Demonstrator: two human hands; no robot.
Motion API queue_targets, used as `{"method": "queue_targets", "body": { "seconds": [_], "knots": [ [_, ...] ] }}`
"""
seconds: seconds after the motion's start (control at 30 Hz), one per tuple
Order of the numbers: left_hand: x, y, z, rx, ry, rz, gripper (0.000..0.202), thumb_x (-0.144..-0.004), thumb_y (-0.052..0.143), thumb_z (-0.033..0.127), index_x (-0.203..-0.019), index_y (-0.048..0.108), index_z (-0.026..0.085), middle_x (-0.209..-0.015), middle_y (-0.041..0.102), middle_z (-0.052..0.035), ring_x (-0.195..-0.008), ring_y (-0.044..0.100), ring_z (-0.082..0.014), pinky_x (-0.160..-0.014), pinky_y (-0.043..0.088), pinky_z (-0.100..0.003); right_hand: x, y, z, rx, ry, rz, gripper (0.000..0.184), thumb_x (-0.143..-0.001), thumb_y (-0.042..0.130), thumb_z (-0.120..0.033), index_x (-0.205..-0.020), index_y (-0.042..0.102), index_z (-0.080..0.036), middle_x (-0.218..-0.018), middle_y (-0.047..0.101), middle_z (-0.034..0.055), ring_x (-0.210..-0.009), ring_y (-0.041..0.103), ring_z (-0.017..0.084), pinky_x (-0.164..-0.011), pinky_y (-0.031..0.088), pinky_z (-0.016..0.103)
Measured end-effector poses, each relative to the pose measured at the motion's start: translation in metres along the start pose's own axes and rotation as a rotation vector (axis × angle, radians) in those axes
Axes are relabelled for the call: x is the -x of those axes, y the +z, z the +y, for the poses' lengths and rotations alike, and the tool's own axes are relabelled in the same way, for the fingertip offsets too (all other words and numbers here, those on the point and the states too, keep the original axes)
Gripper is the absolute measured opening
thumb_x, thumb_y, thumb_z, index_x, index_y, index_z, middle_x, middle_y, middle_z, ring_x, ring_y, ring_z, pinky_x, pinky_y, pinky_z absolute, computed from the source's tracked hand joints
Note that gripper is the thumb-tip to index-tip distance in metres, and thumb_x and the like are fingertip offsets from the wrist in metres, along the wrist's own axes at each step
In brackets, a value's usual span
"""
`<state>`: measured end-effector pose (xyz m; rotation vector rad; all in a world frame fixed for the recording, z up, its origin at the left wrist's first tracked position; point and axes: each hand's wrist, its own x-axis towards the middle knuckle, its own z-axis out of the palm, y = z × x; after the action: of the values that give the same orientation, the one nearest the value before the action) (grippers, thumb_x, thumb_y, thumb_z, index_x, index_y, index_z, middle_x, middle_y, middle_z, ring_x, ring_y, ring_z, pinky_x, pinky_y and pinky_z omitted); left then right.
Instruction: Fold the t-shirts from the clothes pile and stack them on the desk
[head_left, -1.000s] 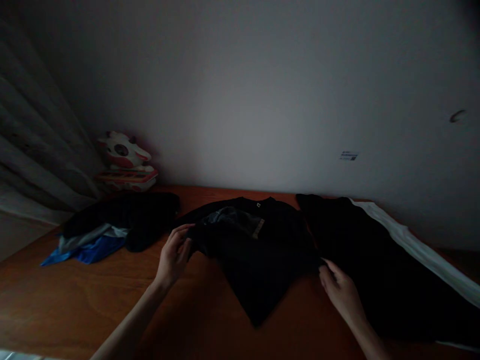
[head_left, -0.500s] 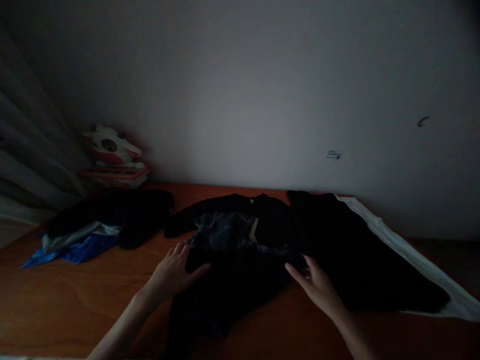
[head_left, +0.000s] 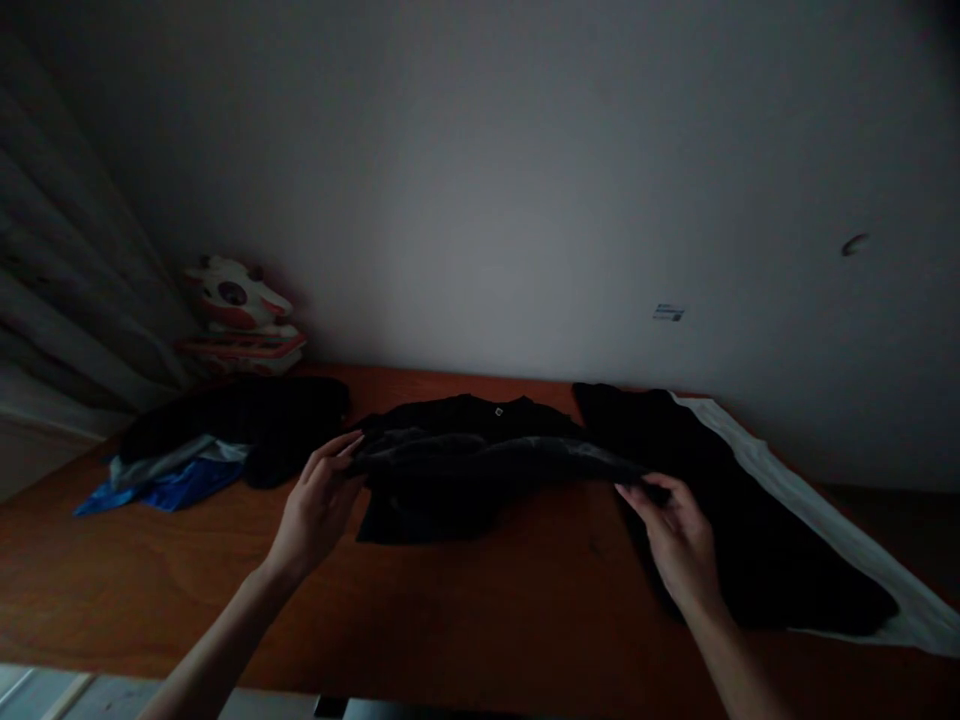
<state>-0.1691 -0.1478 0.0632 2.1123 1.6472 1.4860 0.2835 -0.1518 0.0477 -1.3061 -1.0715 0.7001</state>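
Note:
Between my hands a dark long-sleeved top [head_left: 480, 465] is stretched sideways over the wooden table, its lower part folded up toward the collar. A small pale mark shows near its neckline. My left hand [head_left: 322, 495] grips the cloth at the left end, thumb and fingers pressed together. At the right end my right hand [head_left: 675, 530] pinches a dark edge of the same top, close beside a black garment [head_left: 735, 520] lying flat. The room is dim, so the folds in the dark cloth are hard to make out.
White fabric [head_left: 810, 520] shows along the black garment's right side. A pile of dark clothing [head_left: 240, 420] with blue cloth [head_left: 191, 487] lies on the left of the wooden table [head_left: 187, 590]. Behind it, a cow-shaped toy [head_left: 244, 310] stands near the curtain [head_left: 60, 320] and wall.
Both hands have moved up and outward with the cloth. The lower part of the top, spread toward me before, is now lifted and folded back, baring table in front.

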Motion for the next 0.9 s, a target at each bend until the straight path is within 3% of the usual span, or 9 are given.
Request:
{"method": "queue_targets", "body": {
  "seconds": [0.07, 0.2, 0.3, 0.4, 0.5, 0.57, 0.63, 0.73, 0.9],
  "knots": [
    [0.02, -0.019, 0.0, -0.02, 0.091, -0.12, 0.015, -0.094, 0.055, 0.035, -0.1, 0.063, 0.024, -0.135, 0.061, -0.0124, -0.118, 0.064, -0.0262, -0.094, 0.058, -0.038, 0.02, -0.025, 0.005, 0.128, 0.034, -0.064, 0.049, -0.078, 0.069, -0.065, -0.105, 0.062, -0.025, -0.094, 0.077, 0.0085, -0.09, 0.075, 0.029, -0.083, 0.061, 0.042],
    [0.054, -0.049, -0.013, -0.067, 0.198, -0.537, 0.021, -0.091, 0.06, 0.037, -0.075, 0.069, 0.025, -0.105, 0.074, -0.0094, -0.097, 0.07, -0.0249, -0.083, 0.06, -0.034, 0.05, -0.07, 0.028, 0.511, 0.063, -0.405, 0.047, -0.078, 0.061, -0.073, -0.085, 0.074, -0.028, -0.094, 0.078, 0.0074, -0.099, 0.072, 0.032, -0.082, 0.061, 0.04],
    [0.05, -0.046, -0.022, -0.069, 0.095, -0.496, 0.032, -0.094, 0.055, 0.042, -0.073, 0.072, 0.025, -0.087, 0.074, -0.0072, -0.082, 0.071, -0.0211, -0.073, 0.059, -0.029, 0.045, -0.075, 0.039, 0.699, -0.05, -0.389, 0.052, -0.082, 0.054, -0.076, -0.078, 0.075, -0.029, -0.101, 0.074, 0.0107, -0.1, 0.07, 0.033, -0.086, 0.058, 0.046],
    [0.016, -0.015, -0.029, -0.071, -0.034, -0.332, 0.037, -0.095, 0.053, 0.05, -0.079, 0.072, 0.022, -0.095, 0.074, -0.0075, -0.083, 0.07, -0.0194, -0.072, 0.058, -0.026, 0.014, -0.052, 0.037, 0.791, -0.301, -0.166, 0.053, -0.086, 0.052, -0.074, -0.088, 0.073, -0.026, -0.108, 0.069, 0.0137, -0.102, 0.066, 0.033, -0.096, 0.052, 0.053],
    [-0.03, 0.03, -0.04, -0.117, -0.123, -0.239, 0.037, -0.094, 0.049, 0.053, -0.098, 0.068, 0.021, -0.11, 0.072, -0.0093, -0.086, 0.069, -0.0204, -0.075, 0.059, -0.031, -0.026, -0.008, 0.031, 0.771, -0.449, -0.139, 0.045, -0.093, 0.047, -0.064, -0.094, 0.067, -0.024, -0.106, 0.068, 0.0127, -0.104, 0.065, 0.03, -0.098, 0.049, 0.049],
    [-0.056, 0.059, -0.049, -0.214, -0.146, -0.275, 0.036, -0.095, 0.046, 0.046, -0.111, 0.063, 0.019, -0.114, 0.071, -0.011, -0.086, 0.069, -0.0215, -0.083, 0.057, -0.036, -0.048, 0.025, 0.031, 0.802, -0.468, -0.178, 0.042, -0.095, 0.046, -0.06, -0.098, 0.065, -0.023, -0.106, 0.068, 0.0121, -0.103, 0.065, 0.028, -0.097, 0.05, 0.046],
    [-0.073, 0.079, -0.059, -0.37, -0.169, -0.35, 0.039, -0.094, 0.046, 0.041, -0.122, 0.059, 0.016, -0.121, 0.068, -0.0151, -0.1, 0.069, -0.0262, -0.094, 0.053, -0.04, -0.063, 0.052, 0.035, 0.929, -0.437, -0.185, 0.046, -0.09, 0.055, -0.061, -0.111, 0.063, -0.021, -0.114, 0.067, 0.0148, -0.108, 0.064, 0.031, -0.094, 0.051, 0.046],
    [-0.08, 0.089, -0.072, -0.611, -0.255, -0.492, 0.051, -0.094, 0.048, 0.044, -0.133, 0.053, 0.01, -0.131, 0.063, -0.022, -0.117, 0.064, -0.0349, -0.097, 0.05, -0.045, -0.074, 0.074, 0.049, 1.125, -0.313, -0.194, 0.063, -0.079, 0.071, -0.056, -0.127, 0.058, -0.017, -0.119, 0.065, 0.0194, -0.106, 0.065, 0.035, -0.085, 0.053, 0.044],
    [-0.074, 0.065, -0.089, -0.732, -0.323, -0.614, 0.045, -0.099, 0.041, 0.041, -0.127, 0.06, 0.011, -0.128, 0.064, -0.0211, -0.111, 0.068, -0.0354, -0.089, 0.053, -0.043, -0.091, 0.058, 0.061, 1.112, -0.205, -0.283, 0.029, -0.086, 0.061, -0.024, -0.115, 0.063, -0.018, -0.113, 0.07, 0.0124, -0.1, 0.07, 0.026, -0.086, 0.052, 0.036]
  ]
}}
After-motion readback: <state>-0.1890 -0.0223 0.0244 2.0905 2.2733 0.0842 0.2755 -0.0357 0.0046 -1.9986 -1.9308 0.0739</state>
